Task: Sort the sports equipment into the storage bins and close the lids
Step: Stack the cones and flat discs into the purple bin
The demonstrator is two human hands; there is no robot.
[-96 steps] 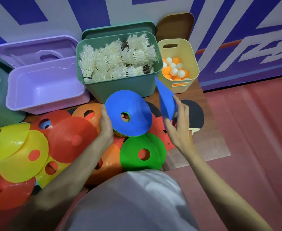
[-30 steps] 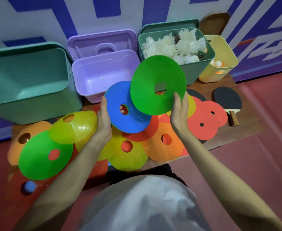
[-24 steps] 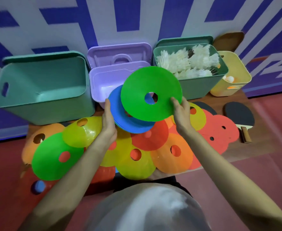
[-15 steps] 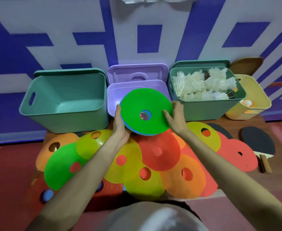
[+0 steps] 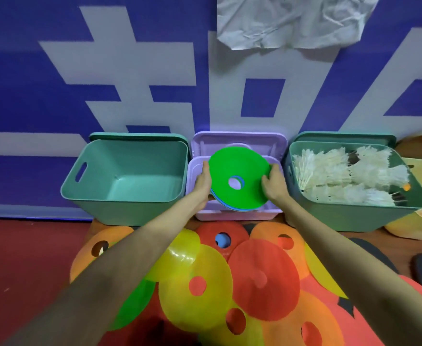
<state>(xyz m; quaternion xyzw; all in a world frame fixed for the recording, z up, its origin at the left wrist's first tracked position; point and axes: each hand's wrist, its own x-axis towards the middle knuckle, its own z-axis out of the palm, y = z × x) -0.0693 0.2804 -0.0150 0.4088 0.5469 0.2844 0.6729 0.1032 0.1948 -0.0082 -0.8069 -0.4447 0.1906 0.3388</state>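
**A:** so where's the stack now? a moment ago it was held low over the pile of flat plastic cones

**B:** it's over the lilac plastic bin now, tilted, lower edge dipping inside. Green plastic disc cone on top, blue disc cones under it. Left hand presses the left rim with fairly straight fingers, right hand curls round the right rim

**A:** so cones go in the lilac one?

**B:** looks like it. Left of it the empty teal plastic bin, right of it the teal bin of white shuttlecocks. Loads of cones left, lids all open
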